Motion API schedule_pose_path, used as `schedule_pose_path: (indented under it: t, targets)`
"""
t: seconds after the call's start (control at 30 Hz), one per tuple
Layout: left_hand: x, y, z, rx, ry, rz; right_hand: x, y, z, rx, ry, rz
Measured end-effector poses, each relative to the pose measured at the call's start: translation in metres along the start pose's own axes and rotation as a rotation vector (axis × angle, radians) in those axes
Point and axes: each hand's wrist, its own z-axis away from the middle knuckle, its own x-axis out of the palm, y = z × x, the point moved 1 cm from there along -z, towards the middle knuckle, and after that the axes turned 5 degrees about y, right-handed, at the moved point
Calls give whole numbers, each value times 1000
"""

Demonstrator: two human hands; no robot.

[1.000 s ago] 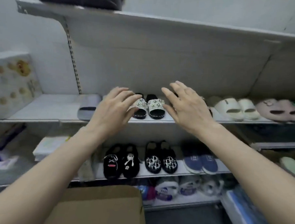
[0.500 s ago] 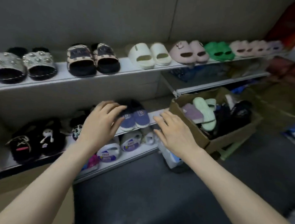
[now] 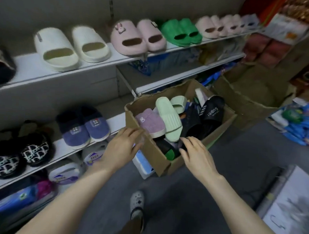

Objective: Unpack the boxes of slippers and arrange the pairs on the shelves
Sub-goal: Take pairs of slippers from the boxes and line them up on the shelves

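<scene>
Fingers loosely spread and holding nothing, the left hand [image 3: 121, 147] and right hand [image 3: 196, 155] hang at the near rim of the open brown cardboard box [image 3: 157, 157], where a pale green ribbed foam slide [image 3: 169, 121] lies lengthwise away, nearest the right hand.

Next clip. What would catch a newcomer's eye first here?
The open box of jumbled slippers in the middle, with the left hand and right hand open at its near edge. Then the bright green pair on the upper shelf, beside the pink pair.
</scene>
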Motion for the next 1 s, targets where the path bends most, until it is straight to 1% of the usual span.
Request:
schedule_pose_path:
  t: [0.1, 0.2, 0.33, 0.43, 0.53, 0.6, 0.67, 0.7, 0.77, 0.83, 0.9, 0.97, 1.0]
  targets:
    - [31, -2, -48, -1, -56, 1, 6, 31, -33, 43, -33, -7]
    - [56, -7, -90, -83, -120, 7, 10, 58, -68, 120, -89, -42]
    - [87, -21, -139, -110, -208, -18, 17, 96, -117, 104, -64, -65]
    - [103, -17, -164, -76, -187, -19, 24, 122, -153, 123, -61, -89]
    - [121, -5, -182, -49, -142, 23, 32, 141, -199, 118, -147, -112]
    - [134, 2, -188, -47, -203, 45, 43, 151, -231, 86, -189, -142]
    - [144, 6, -186, -91, -267, 32, 56, 158, -260, 69, -218, -190]
    - [147, 8, -184, -134, -267, 23, 65, 160, -274, 74, -244, -200]
    - [150, 13, -180, -237, -221, 32, 85, 162, -299, 95, -350, -190]
    - [152, 18, -176, -305, -157, 31, 103, 165, -319, 94, -487, -191]
    - [156, 22, -174, -361, -131, 22, 115, 168, -329, 101, -605, -228]
    - [160, 23, -171, -422, -112, 33, 119, 174, -331, 118, -607, -309]
    - [161, 24, -170, -444, -99, 40, 117, 177, -331, 127, -553, -364]
